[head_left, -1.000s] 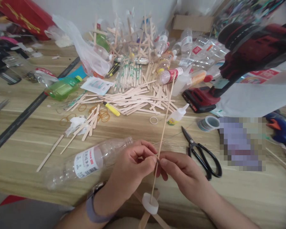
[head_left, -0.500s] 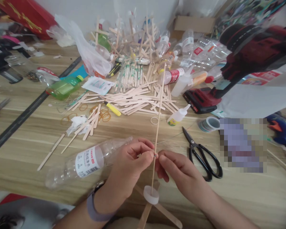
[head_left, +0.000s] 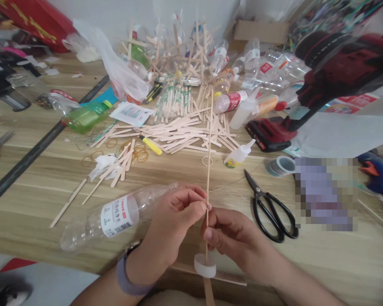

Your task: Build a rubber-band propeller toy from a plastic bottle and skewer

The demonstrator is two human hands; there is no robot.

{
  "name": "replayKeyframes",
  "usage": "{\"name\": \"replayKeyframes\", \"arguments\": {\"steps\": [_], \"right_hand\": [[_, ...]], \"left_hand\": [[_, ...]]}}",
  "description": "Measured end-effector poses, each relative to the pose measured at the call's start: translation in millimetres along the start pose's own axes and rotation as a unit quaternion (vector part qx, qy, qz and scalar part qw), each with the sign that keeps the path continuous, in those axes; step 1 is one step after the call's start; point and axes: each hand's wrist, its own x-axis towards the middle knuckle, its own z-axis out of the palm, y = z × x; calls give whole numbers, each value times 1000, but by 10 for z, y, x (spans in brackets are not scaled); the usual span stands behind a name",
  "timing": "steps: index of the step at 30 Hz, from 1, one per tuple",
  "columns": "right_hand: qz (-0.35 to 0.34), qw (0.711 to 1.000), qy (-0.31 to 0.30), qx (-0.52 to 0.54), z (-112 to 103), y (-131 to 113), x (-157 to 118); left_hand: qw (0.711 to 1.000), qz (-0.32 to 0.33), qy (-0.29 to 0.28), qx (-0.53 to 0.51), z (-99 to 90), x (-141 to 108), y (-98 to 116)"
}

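Observation:
A thin wooden stick (head_left: 209, 157) stands nearly upright in front of me. Its foot meets a white bottle cap (head_left: 205, 267), with flat craft sticks (head_left: 209, 293) fanning out beneath. My left hand (head_left: 175, 225) pinches the stick around mid-height between thumb and forefinger; a tiny bluish spot shows at the fingertips, too small to name. Just below, my right hand (head_left: 234, 236) has its thumb and fingers closed on the same stick. A clear plastic bottle (head_left: 92, 225) lies left of my left hand, and black-handled scissors (head_left: 271, 210) lie right of my right hand.
A glue bottle (head_left: 238, 155), a roll (head_left: 280, 165) and a red power tool (head_left: 332, 80) stand to the right. Loose craft sticks (head_left: 178, 134) and a yellow-handled knife (head_left: 151, 144) lie ahead. A green bottle (head_left: 87, 115) rests at left, near a dark bar (head_left: 28, 159).
My right hand has lowered slightly and closed on the stick below my left fingertips. The stick is more upright, its top shifted left, and the craft sticks under the cap have turned.

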Motion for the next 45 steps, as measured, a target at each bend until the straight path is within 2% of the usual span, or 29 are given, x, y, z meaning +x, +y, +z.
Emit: {"name": "replayKeyframes", "arguments": {"steps": [6, 10, 15, 19, 24, 29, 36, 40, 45], "right_hand": [[8, 998, -28, 55, -32, 12, -24], [46, 993, -29, 109, -44, 19, -37], [67, 989, -28, 128, -44, 35, -34], [64, 990, -22, 121, -52, 49, -35], [53, 994, 4, 96, -67, 39, -16], [34, 996, 19, 78, -79, 21, 14], [40, 994, 24, 96, -97, 71, 16], [40, 994, 25, 96, -113, 81, 42], [58, 992, 40, 108, -147, 60, 85]], "left_hand": [[996, -52, -43, -60, -30, -3, 4], [995, -68, -35, -58, -49, -7, -30], [993, -91, -22, -71, -32, -12, -48], [994, -60, 24, -88, -13, -12, -20], [988, 22, 80, -130, -15, -22, 1], [982, 54, 60, -168, -18, -42, 11], [989, 98, 57, -91, -38, -76, 26], [990, 99, 44, -88, -69, -98, 50], [987, 80, 67, -122, -97, -180, 116]]}}
